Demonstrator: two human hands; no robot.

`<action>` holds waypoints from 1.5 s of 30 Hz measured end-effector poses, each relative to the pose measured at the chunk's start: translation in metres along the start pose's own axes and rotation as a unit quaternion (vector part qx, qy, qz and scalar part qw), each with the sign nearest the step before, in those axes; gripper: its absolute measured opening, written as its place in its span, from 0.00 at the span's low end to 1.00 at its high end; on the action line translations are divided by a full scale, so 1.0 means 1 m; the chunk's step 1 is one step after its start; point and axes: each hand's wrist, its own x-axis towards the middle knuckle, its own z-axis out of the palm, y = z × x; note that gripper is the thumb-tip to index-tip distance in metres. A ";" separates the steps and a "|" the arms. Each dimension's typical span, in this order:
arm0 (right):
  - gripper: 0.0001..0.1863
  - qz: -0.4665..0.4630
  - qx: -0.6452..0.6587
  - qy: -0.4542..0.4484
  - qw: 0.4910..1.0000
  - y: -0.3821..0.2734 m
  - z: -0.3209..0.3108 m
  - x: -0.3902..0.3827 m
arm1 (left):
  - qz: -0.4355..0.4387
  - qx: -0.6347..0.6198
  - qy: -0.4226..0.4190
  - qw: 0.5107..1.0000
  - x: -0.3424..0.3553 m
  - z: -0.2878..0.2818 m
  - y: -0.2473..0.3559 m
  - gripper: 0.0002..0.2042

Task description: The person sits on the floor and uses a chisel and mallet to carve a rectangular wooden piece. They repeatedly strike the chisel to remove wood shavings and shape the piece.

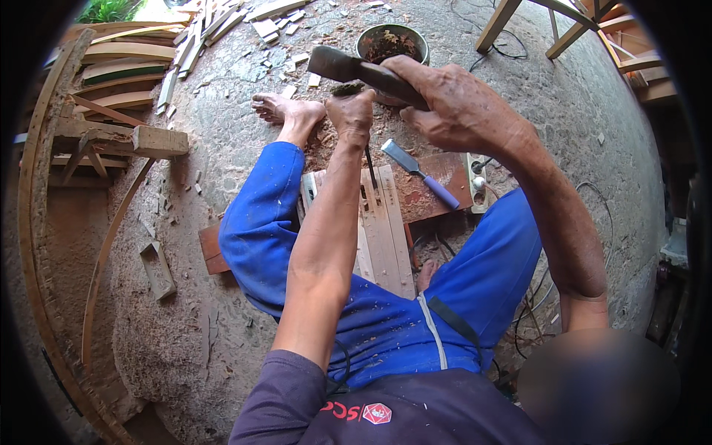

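Note:
My left hand point(350, 117) is closed around the upper part of a chisel, whose thin dark blade point(370, 165) points down at slotted pale wood pieces point(387, 241). The worn top of the chisel shows above my fist. My right hand point(463, 107) grips a dark, flat-ended mallet point(337, 65), raised beside and slightly above my left fist, apart from the chisel's top. The wood pieces lie side by side between my legs, with several narrow slots cut in them. A second chisel point(421, 175), with a purple handle, rests on a reddish-brown board point(454, 172).
Beyond my hands stands a round bucket point(423, 53) with shavings inside. Offcuts point(265, 30) and chips litter the rough floor. A wooden frame point(159, 141) with curved slats is at left. A power socket point(477, 182) and cables lie right of the board; wooden legs point(498, 24) stand far right.

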 end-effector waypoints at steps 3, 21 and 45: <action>0.24 -0.009 -0.021 0.072 0.997 0.013 0.007 0.018 | 0.039 -0.028 -0.002 0.999 -0.027 0.004 0.020 0.06; 0.15 0.066 -0.114 -0.095 0.987 0.026 0.017 0.075 | 0.063 0.134 0.009 0.989 -0.003 0.004 -0.010 0.09; 0.40 0.339 0.563 0.118 0.745 0.057 0.138 -0.134 | 0.078 0.397 0.005 0.914 0.020 0.001 -0.027 0.09</action>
